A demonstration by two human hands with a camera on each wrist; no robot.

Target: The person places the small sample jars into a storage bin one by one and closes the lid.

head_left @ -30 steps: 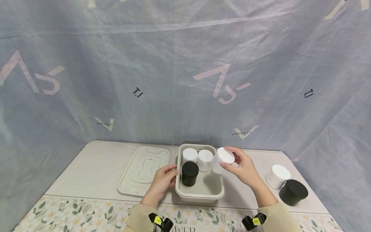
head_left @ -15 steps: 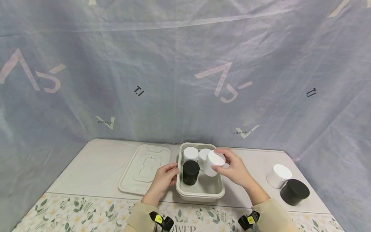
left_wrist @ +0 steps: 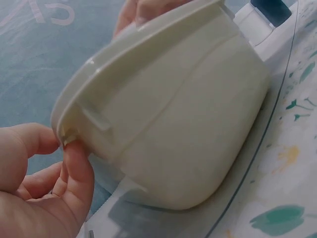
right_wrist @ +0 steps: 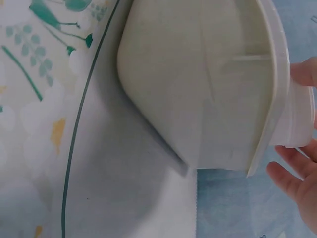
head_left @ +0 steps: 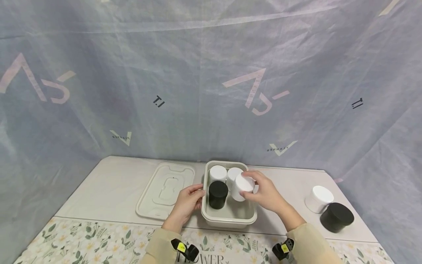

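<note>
My right hand (head_left: 263, 192) has its grip curled round a white jar (head_left: 242, 186), tilted, held over the right part of the tub (head_left: 230, 219) just beside the black jar (head_left: 218, 194). Two more white jars stand upright at the tub's far end, one left (head_left: 218, 173) and one right (head_left: 233, 173). My left hand (head_left: 188, 200) rests against the tub's left rim, fingers curled on the lip (left_wrist: 74, 144); the wrist view shows a fingertip under that edge. The tub's lid (head_left: 166, 190) lies flat on the bench (head_left: 108, 190) to the left. Far right, a wide white jar (head_left: 318, 198) and a wide black jar (head_left: 336, 217) sit touching.
</note>
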